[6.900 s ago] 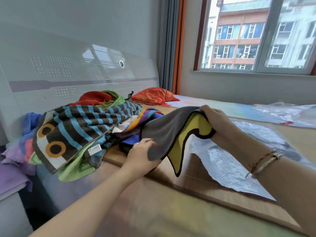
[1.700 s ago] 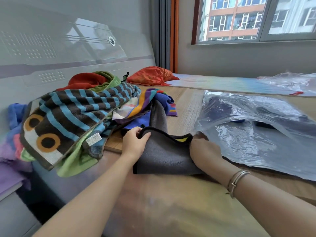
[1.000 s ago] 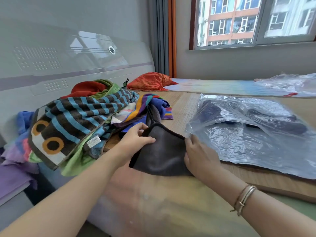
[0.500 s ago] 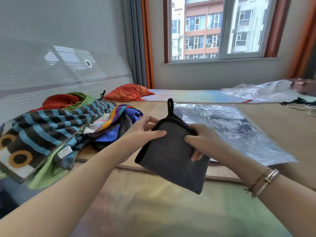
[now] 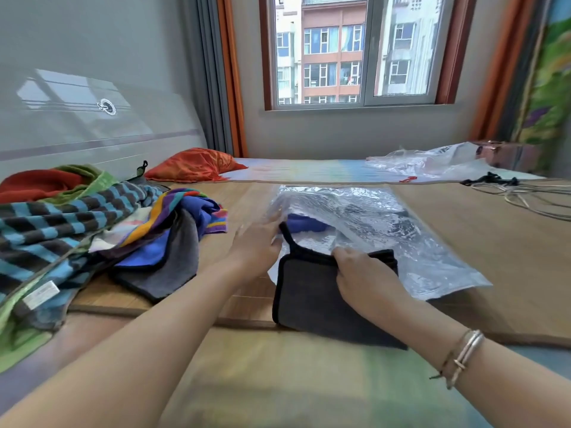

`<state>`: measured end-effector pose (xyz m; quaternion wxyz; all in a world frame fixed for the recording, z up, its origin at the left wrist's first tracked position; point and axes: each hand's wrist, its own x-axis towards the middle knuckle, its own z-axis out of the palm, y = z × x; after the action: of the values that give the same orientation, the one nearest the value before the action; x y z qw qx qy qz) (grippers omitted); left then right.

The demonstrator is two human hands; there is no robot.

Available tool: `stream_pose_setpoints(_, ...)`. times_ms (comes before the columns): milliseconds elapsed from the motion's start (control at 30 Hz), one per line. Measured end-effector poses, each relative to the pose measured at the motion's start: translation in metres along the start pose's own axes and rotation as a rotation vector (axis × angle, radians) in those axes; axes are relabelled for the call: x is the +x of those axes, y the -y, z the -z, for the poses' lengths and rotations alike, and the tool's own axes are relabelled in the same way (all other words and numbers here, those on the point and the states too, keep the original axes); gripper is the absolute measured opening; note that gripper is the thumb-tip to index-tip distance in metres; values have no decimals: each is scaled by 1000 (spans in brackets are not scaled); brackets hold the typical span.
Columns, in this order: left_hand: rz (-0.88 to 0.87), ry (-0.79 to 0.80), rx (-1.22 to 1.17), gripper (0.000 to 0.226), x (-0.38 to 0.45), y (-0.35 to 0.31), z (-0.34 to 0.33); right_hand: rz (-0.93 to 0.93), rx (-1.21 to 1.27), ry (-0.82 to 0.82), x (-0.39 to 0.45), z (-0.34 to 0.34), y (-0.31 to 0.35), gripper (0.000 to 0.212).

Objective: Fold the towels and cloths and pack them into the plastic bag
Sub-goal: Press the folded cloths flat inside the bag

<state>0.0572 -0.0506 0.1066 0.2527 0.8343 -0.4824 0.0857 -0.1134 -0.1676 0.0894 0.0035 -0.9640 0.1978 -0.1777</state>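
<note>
Left hand [image 5: 258,242] lifts clear plastic bag [image 5: 401,242] mouth, fingers spread; right hand [image 5: 361,270] pinches folded dark grey cloth [image 5: 309,301], apparently to feed it inside.

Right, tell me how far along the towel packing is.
Done: a blue cloth and something dark already lie inside the plastic bag. In hand: the folded grey cloth sits at the bag's mouth, the right hand on it and the left hand at the opening. Left: the pile with the striped towel and the orange cloth are unfolded.
</note>
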Motion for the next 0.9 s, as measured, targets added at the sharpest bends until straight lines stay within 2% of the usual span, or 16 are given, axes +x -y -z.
stream_pose_setpoints(67, -49, -80, -118, 53, 4, -5, 2, -13, -44, -8, 7, -7, 2, 21)
stream_pose_setpoints(167, -139, -232, -151, 51, 5, -21, 8, -45, 18, -9, 17, -9, 5, 7)
stream_pose_setpoints(233, -173, -320, -151, 49, 1, -31, 14, -33, 75, -1, 20, -10, 11, 8)
stream_pose_setpoints(333, -187, -382, -163, 54, -9, -34, 19, -18, 121, 2, 24, -12, 25, 12)
stream_pose_setpoints(400, -208, -414, -164, 60, -16, -29, 22, -80, 131, -12, 32, -12, 23, 12)
stream_pose_setpoints(533, -237, -360, -85, 67, -28, -26, 28, -323, 77, -44, 49, -9, -14, 28)
stream_pose_setpoints(667, -249, -240, 298, 71, -30, -42, 22, -401, 65, -81, 64, -16, -55, 13)
stream_pose_setpoints(733, -297, -202, 380, 70, -20, -59, 15, -409, 46, -64, 72, -19, -66, 7)
stream_pose_setpoints(800, -300, -167, 361, 72, -7, -75, 9, -418, 12, -12, 80, -19, -74, 16)
stream_pose_setpoints(900, -248, -187, 191, 81, 11, -90, 4, -454, -52, 59, 94, -19, -82, 28)
